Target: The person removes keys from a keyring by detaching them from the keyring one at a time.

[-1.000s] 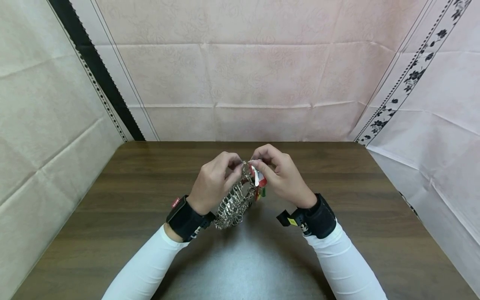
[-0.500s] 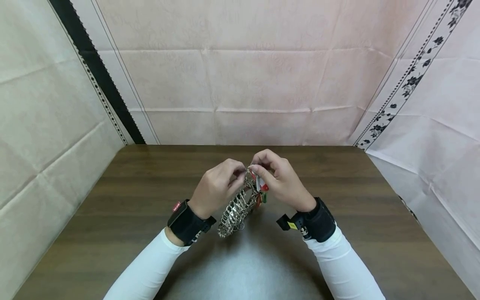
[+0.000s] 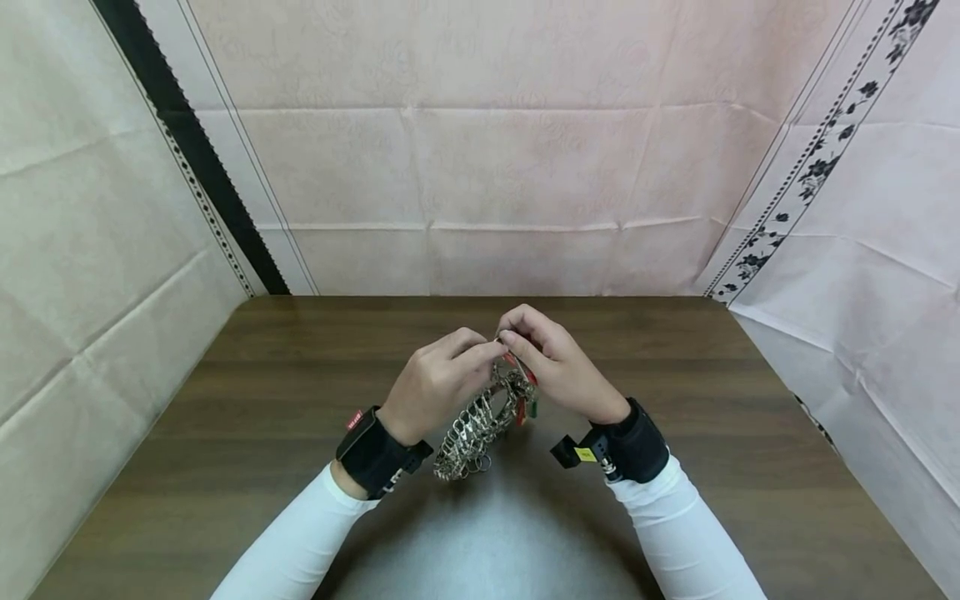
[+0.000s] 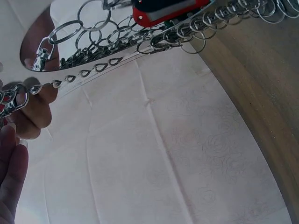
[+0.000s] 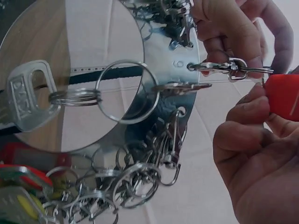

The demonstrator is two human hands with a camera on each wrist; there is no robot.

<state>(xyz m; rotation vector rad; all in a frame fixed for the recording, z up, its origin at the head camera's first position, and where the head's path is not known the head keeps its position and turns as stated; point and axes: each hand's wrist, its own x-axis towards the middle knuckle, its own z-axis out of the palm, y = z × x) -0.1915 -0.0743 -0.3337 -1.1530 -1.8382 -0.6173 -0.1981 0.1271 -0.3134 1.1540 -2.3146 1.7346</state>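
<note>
A flat shiny metal ring (image 5: 180, 88) with small holes along its rim hangs between the hands, crowded with snap hooks and split rings (image 3: 468, 442). My left hand (image 3: 438, 379) is at the ring's upper end, its fingertips pinching a snap hook (image 5: 231, 68) clipped through a rim hole. Opposite it, my right hand (image 3: 562, 371) pinches the small wire loop of a red key tag (image 5: 284, 95), right beside the hook's end. Whether the loop sits in the hook cannot be seen. A whitish key tag (image 5: 30, 95) dangles from another split ring.
Further tags hang on the metal ring, among them a red one with a window (image 4: 173, 13) and a green one (image 3: 532, 408). Below is a brown wooden table (image 3: 300, 375). Pale cloth (image 3: 525, 167) stands behind it and at both sides.
The left index finger has straightened over the top of the ring. Hands and ring sit slightly lower in the head view, which has tilted up a little. The right hand keeps its pinch.
</note>
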